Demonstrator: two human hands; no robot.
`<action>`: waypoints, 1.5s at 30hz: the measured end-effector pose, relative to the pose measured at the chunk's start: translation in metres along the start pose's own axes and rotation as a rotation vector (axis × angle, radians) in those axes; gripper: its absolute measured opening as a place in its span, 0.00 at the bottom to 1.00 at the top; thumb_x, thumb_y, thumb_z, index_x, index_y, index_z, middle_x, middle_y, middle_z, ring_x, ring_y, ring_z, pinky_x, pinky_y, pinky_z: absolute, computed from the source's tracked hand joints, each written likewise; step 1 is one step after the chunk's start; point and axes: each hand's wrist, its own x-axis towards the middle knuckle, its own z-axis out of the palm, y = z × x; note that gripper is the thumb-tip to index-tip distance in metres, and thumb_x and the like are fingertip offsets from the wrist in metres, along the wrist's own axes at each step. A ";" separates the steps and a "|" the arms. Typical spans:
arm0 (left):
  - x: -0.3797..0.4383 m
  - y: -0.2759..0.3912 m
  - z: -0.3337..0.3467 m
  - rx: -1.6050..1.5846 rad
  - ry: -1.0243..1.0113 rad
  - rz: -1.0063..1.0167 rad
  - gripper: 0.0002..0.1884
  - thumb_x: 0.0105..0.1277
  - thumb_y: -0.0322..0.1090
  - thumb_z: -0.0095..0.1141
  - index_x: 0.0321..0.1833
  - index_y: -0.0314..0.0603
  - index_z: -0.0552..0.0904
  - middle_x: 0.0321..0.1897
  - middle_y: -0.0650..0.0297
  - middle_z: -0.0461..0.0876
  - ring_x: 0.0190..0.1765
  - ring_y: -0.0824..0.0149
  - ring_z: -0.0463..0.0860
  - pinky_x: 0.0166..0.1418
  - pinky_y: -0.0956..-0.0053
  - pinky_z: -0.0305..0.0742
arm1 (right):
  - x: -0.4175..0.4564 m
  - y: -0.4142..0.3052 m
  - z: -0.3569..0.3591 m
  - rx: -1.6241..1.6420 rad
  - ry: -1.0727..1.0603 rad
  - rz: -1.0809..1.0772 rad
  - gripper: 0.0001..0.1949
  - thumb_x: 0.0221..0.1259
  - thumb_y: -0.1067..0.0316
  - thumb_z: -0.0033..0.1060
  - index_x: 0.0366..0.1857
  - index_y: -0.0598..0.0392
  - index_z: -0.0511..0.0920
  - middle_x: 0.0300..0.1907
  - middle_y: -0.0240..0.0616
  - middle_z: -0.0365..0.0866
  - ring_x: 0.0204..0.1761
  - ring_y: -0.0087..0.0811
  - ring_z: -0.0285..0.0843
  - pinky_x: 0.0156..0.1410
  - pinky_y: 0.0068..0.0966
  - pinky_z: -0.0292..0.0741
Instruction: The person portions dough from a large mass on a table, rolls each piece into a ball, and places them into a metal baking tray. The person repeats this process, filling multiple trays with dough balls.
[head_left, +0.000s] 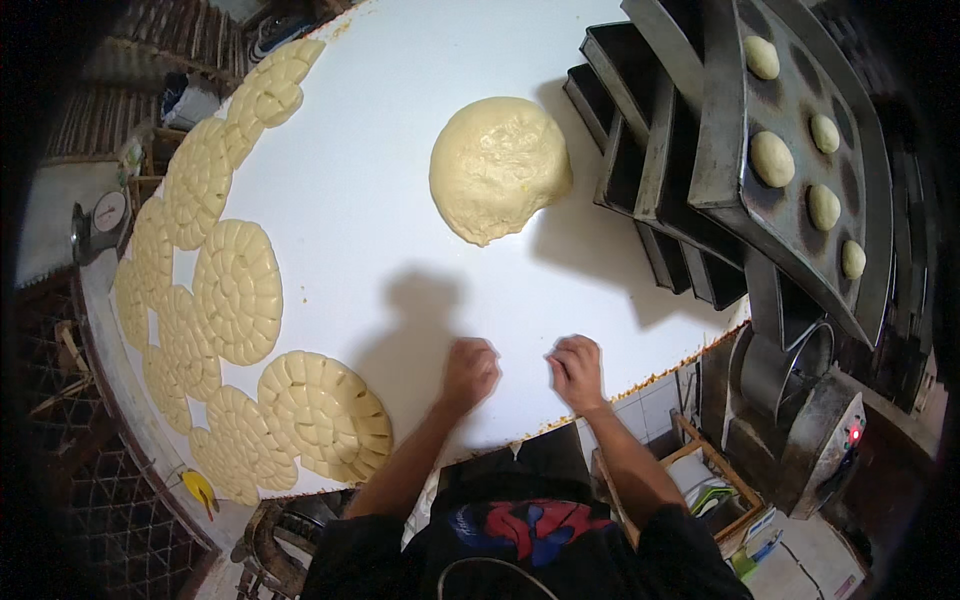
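Note:
Both of my hands are over the near part of the white work table (360, 172), well apart from each other. My left hand (471, 369) is loosely curled, and I cannot tell whether anything is inside it. Thumb and fingertips are drawn together on my right hand (576, 369); no object shows there, but the palm side is hidden. Beyond both hands lies a large rounded mass of dough (499, 166), touched by neither. On the left, several flat dough rounds cut into many pieces, one a scored dough disc (238, 292), overlap along the table's edge.
Stacked metal baking pans (622, 165) stand at the right. A metal tray (799, 97) above them holds several dough balls (772, 159). A machine with a red light (832, 442) is at lower right. A dial scale (105, 217) stands beyond the left edge, and a yellow-handled tool (198, 489) lies at lower left.

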 end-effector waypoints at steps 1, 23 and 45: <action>0.009 -0.008 -0.019 0.075 0.023 -0.035 0.11 0.58 0.24 0.70 0.38 0.44 0.80 0.40 0.57 0.82 0.48 0.50 0.81 0.56 0.52 0.75 | -0.013 0.042 -0.015 0.308 -0.230 0.003 0.13 0.55 0.78 0.76 0.37 0.54 0.78 0.44 0.42 0.82 0.52 0.45 0.77 0.55 0.46 0.72; 0.032 0.042 0.031 0.431 0.517 -0.385 0.09 0.61 0.23 0.66 0.40 0.40 0.80 0.41 0.55 0.82 0.49 0.48 0.79 0.56 0.51 0.73 | 0.029 0.044 -0.017 0.000 -0.024 -0.038 0.10 0.58 0.76 0.72 0.32 0.52 0.76 0.37 0.41 0.82 0.45 0.48 0.78 0.53 0.43 0.72; -0.068 0.018 -0.017 0.221 0.192 -0.375 0.13 0.62 0.28 0.69 0.47 0.38 0.82 0.45 0.50 0.81 0.53 0.45 0.78 0.60 0.50 0.74 | -0.035 0.064 -0.054 0.159 -0.095 -0.194 0.10 0.55 0.76 0.75 0.34 0.54 0.78 0.39 0.43 0.83 0.43 0.48 0.80 0.54 0.43 0.74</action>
